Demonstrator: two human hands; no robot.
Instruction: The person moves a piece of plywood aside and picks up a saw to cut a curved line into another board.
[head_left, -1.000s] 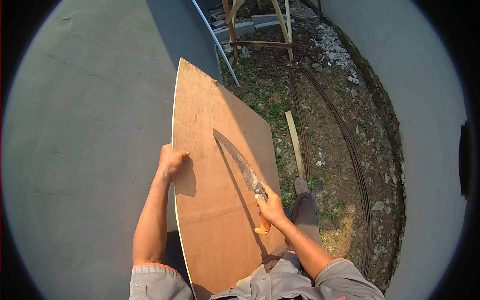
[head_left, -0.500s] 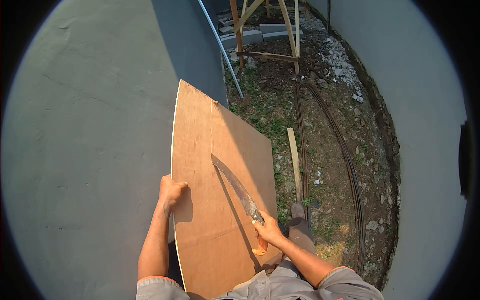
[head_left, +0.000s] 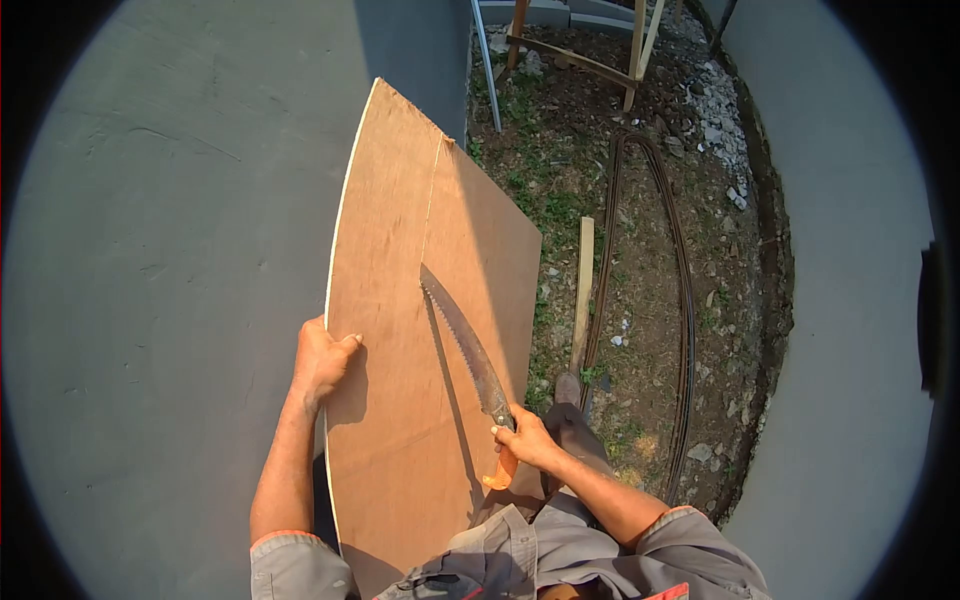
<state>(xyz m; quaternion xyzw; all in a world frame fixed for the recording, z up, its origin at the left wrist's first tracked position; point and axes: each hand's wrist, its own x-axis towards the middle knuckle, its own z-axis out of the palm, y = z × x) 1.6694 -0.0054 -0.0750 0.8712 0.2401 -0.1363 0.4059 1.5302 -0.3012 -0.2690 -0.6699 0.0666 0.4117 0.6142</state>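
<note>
A large plywood sheet (head_left: pixel 385 420) leans up in front of my body, with a narrow cut running down from its far edge. At its left edge my left hand (head_left: pixel 326 358) is closed, thumb over the face and fingers hidden behind. My right hand (head_left: pixel 524 437) is wrapped round the orange handle of a curved pruning saw (head_left: pixel 466 342). The saw's tip sits at the lower end of the cut, and its toothed edge faces left. A thin shadow of the blade falls across the wood.
A grey wall (head_left: pixel 180 250) rises on the left, another wall (head_left: pixel 840 300) on the right. Between them, a bent bundle of steel rods (head_left: pixel 685 300) and a wooden batten (head_left: pixel 584 290) lie on the soil. A timber frame (head_left: pixel 580 62) stands at the far end.
My view has shifted, so the sheet's top edge appears higher and the sheet slightly further left. The saw tip stays at the cut's end, and both hands keep their holds.
</note>
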